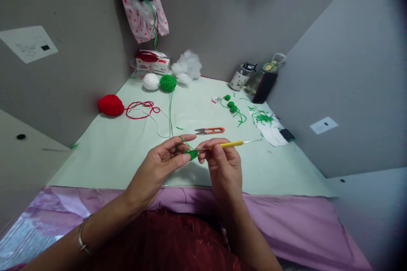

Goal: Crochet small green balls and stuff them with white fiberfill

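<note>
My left hand (165, 155) pinches a small green crochet piece (192, 154) between thumb and fingers, above the front of the table. Green yarn (171, 112) runs from the green yarn ball (168, 83) down to this hand and loops over its index finger. In my right hand (222, 163) is a yellow-handled crochet hook (232, 144), gripped between thumb and fingers. The hook's left tip meets the green piece; its other metal end points right. Just beyond both hands lie orange thread snips (210, 131).
On the left are a red yarn ball (111, 105) and a white one (151, 81). White stuffing (187, 67) sits at the back. Small green crochet balls (232, 106), yarn scraps (263, 116), a phone (265, 87) and a bottle (270, 67) stand or lie rightward. Grey panels enclose the table.
</note>
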`<state>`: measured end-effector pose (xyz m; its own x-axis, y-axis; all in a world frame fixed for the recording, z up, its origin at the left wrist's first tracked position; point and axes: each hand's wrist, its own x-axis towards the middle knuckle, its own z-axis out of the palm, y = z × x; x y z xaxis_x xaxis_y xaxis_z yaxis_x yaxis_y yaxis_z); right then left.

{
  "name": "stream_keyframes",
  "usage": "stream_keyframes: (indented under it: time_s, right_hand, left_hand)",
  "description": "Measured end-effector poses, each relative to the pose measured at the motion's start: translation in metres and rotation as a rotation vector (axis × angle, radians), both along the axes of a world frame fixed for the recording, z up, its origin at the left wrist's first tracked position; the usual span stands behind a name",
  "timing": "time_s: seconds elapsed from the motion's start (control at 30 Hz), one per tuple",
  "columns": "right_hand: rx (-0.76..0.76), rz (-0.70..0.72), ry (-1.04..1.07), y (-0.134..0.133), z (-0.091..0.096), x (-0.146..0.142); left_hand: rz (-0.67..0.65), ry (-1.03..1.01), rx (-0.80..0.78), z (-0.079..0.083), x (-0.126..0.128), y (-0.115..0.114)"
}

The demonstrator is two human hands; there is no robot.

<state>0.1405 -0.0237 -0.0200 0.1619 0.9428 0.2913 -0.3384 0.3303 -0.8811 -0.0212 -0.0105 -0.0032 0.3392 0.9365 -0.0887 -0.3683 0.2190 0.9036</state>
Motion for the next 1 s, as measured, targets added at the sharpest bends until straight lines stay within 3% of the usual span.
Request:
stream_keyframes:
  time_s: [0.2,0.3,0.43,0.53,0.6,0.67,0.73,0.8,0.87,1.0]
  right_hand:
    - [0.055,-0.007,-0.072,-0.003,0.006,0.003]
    - [0.160,-0.126,-0.351,-0.010,0.006,0.005]
    - [0.502,-0.302,-0.853,-0.015,0.001,0.005]
    - [0.642,-0.416,-1.056,-0.016,-0.004,0.003]
    - [0.592,-0.424,-0.957,-0.015,-0.004,0.003]
    - [0.446,-0.369,-0.696,-0.012,-0.002,0.002]
    - [0.299,-0.270,-0.416,-0.008,0.000,0.002]
    - [0.233,-0.184,-0.275,-0.004,0.003,0.000]
    - [0.245,-0.150,-0.298,-0.001,0.004,-0.003]
    - [0.321,-0.235,-0.476,-0.005,0.002,-0.006]
  left_hand:
    - [0.010,0.029,0.040,-0.002,-0.002,0.002]
    - [0.048,0.095,0.097,-0.004,-0.002,0.002]
    - [0.140,0.140,0.159,-0.005,0.002,0.000]
    - [0.089,-0.006,-0.004,-0.003,0.005,-0.001]
    - [-0.013,-0.133,-0.183,-0.001,0.004,0.000]
    - [-0.068,-0.211,-0.282,0.001,0.002,0.003]
    - [-0.032,-0.236,-0.255,0.003,0.000,0.005]
    - [0.011,-0.210,-0.184,0.003,0.000,0.005]
    - [0.015,-0.160,-0.129,0.003,0.001,0.002]
    - [0.049,-0.096,-0.063,0.002,0.006,-0.002]
